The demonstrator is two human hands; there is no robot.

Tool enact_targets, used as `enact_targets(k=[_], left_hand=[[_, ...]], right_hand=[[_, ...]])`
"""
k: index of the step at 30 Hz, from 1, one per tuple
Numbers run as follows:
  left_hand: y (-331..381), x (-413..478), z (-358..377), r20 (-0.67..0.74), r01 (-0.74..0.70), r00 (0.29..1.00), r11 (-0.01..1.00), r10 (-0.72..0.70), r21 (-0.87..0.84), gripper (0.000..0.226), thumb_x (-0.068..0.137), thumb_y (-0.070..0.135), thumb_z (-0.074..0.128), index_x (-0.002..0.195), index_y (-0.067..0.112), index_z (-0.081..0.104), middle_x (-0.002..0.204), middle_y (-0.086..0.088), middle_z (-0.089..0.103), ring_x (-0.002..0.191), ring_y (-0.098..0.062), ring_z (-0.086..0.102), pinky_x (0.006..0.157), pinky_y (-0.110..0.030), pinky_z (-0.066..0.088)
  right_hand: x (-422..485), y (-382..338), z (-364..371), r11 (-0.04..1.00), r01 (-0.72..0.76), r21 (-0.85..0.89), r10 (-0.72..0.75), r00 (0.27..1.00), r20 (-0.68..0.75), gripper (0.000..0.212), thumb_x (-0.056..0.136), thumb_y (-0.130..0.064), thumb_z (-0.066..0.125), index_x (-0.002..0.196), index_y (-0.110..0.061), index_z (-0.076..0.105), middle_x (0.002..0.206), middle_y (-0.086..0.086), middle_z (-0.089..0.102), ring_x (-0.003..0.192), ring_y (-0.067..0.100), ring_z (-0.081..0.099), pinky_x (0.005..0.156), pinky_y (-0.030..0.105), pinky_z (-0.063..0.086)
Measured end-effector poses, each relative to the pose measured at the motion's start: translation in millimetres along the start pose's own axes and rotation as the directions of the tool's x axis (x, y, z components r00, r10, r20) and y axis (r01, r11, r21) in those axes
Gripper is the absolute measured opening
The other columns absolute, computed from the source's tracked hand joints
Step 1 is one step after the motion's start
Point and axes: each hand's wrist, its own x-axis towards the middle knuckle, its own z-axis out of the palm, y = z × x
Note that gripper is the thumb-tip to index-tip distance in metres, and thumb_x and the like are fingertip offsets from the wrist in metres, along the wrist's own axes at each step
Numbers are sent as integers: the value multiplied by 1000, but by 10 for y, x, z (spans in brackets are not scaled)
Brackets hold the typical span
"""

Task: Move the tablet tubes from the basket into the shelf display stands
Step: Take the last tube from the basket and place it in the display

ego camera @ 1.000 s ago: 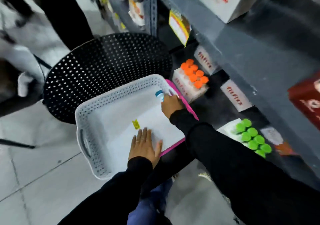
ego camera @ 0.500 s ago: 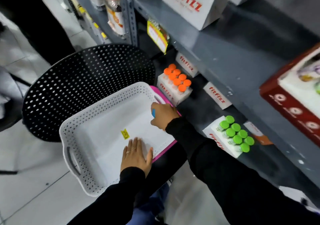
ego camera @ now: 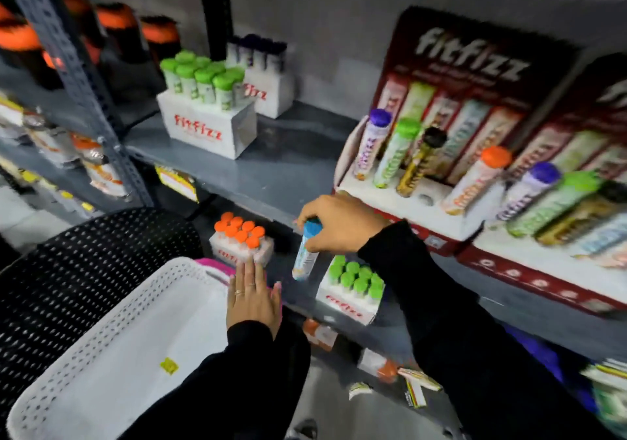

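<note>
My right hand (ego camera: 334,224) grips a blue-capped tablet tube (ego camera: 305,254) by its top, held upright in the air just below the front edge of the middle shelf. The red display stand (ego camera: 410,204) sits on that shelf right of the hand, holding several slanted tubes and showing an empty hole (ego camera: 424,198). My left hand (ego camera: 252,297) lies flat, fingers spread, on the far right corner of the white perforated basket (ego camera: 101,331). The basket's floor shows only a small yellow sticker (ego camera: 169,365).
A second red stand (ego camera: 549,263) stands further right. White boxes of green-capped tubes (ego camera: 207,114), (ego camera: 353,290) and orange-capped tubes (ego camera: 242,239) sit on the shelves. A black perforated chair (ego camera: 84,253) holds the basket. A grey upright post (ego camera: 74,76) is at left.
My right hand has lifted the blue-capped tube out of the basket and carried it up and right toward the shelf. The view has tilted up. My left hand stays on the basket.
</note>
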Motion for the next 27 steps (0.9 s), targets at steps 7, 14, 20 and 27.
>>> enact_targets(k=[7, 14, 20, 27], left_hand=[[790, 379, -247, -62, -372, 925, 927, 374, 45, 62, 91, 42, 25, 128, -5, 43, 135, -24, 46, 129, -31, 27, 113, -34, 0], [1110, 472, -240, 38, -412, 911, 907, 410, 93, 81, 95, 49, 2, 120, -7, 54, 125, -23, 56, 121, -38, 48, 109, -35, 5], [1057, 516, -195, 45, -425, 905, 898, 423, 112, 81, 95, 48, 1, 117, -5, 57, 123, -21, 58, 118, -36, 51, 109, -33, 3], [1057, 531, -201, 70, -445, 895, 888, 440, 112, 79, 95, 48, 2, 116, -4, 59, 122, -20, 59, 117, -35, 52, 109, -32, 3]], right_hand=[[-570, 388, -565, 996, -76, 43, 83, 978, -189, 20, 86, -17, 63, 101, -17, 76, 108, 3, 74, 102, 22, 64, 82, 25, 45], [-869, 705, -853, 956, -286, 64, 289, 887, -360, 28, 87, -20, 64, 109, -4, 70, 114, 15, 68, 100, 30, 64, 85, 43, 56], [-797, 957, -866, 887, -450, 100, 421, 700, -577, 28, 92, -22, 59, 115, -7, 66, 113, 17, 67, 104, 33, 62, 84, 37, 50], [-697, 1066, -736, 841, -536, 73, 484, 685, -545, 26, 90, -23, 63, 111, -7, 65, 108, 20, 68, 99, 36, 64, 78, 36, 52]])
